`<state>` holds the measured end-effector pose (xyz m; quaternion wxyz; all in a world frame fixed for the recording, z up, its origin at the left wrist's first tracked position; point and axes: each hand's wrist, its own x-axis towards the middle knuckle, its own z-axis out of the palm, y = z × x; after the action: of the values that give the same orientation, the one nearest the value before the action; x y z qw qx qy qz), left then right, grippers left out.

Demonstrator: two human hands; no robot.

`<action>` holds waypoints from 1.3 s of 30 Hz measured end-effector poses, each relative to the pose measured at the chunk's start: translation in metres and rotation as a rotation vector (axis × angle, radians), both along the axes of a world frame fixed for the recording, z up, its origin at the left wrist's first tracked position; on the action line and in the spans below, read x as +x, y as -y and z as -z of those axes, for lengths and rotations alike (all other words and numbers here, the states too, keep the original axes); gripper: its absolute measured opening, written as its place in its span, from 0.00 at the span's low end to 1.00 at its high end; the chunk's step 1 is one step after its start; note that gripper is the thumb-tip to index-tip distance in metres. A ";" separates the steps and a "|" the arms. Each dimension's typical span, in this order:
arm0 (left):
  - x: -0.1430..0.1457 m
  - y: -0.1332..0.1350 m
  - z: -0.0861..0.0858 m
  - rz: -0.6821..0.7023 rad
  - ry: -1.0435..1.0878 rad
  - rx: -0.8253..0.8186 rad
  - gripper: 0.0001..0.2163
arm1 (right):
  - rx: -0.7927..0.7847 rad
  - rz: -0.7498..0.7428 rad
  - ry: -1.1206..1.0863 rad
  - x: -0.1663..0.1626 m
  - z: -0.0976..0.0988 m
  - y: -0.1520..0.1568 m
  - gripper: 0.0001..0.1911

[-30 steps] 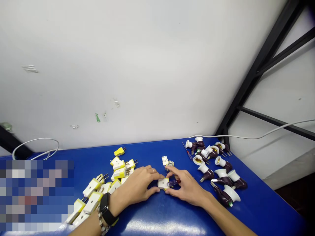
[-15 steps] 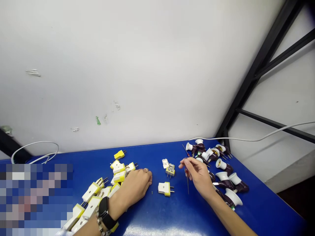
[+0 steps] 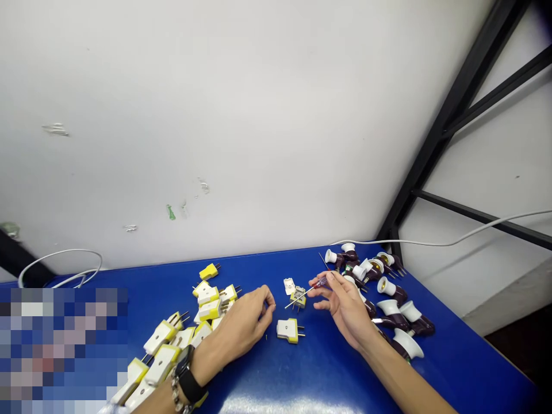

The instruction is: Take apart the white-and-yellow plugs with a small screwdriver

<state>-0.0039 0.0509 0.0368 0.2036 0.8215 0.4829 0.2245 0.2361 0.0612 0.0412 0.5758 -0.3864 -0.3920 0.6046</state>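
My right hand (image 3: 347,305) is closed round the red handle of a screwdriver (image 3: 319,282). Its thin shaft points down and left, crossing in front of an opened white-and-yellow plug (image 3: 298,297) whose inside shows. Beside that plug lies its loose white cover (image 3: 289,286). My left hand (image 3: 248,322) is held left of these parts, thumb and forefinger pinched together; anything between them is too small to name. A closed plug (image 3: 288,330) rests on the table between my hands, prongs to the right. A tiny screw-like piece (image 3: 266,337) lies left of it.
Several white-and-yellow plugs (image 3: 161,363) are heaped under and beyond my left forearm. On the right are several dark lamp holders (image 3: 399,292) with white rims. Another screwdriver (image 3: 324,261) lies near them. A white cable (image 3: 60,251) loops at the back left. Black frame bars (image 3: 435,126) rise at right.
The screwdriver has swung from pointing straight down to pointing left over the opened plug. My left hand has lifted off the table and its fingertips have come together.
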 end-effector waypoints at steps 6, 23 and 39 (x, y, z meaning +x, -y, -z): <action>0.007 -0.001 0.007 -0.024 0.224 -0.038 0.05 | -0.006 -0.017 -0.025 0.000 0.004 0.000 0.19; 0.014 0.005 0.010 -0.038 0.233 0.034 0.10 | 0.067 -0.009 0.093 -0.002 0.003 0.003 0.20; 0.022 0.012 0.013 0.115 -0.020 0.015 0.13 | 0.340 -0.108 0.567 -0.017 0.005 0.018 0.17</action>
<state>0.0181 0.0388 0.0239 0.2050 0.8516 0.4353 0.2079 0.2195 0.0430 0.0360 0.4671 -0.4161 -0.6519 0.4286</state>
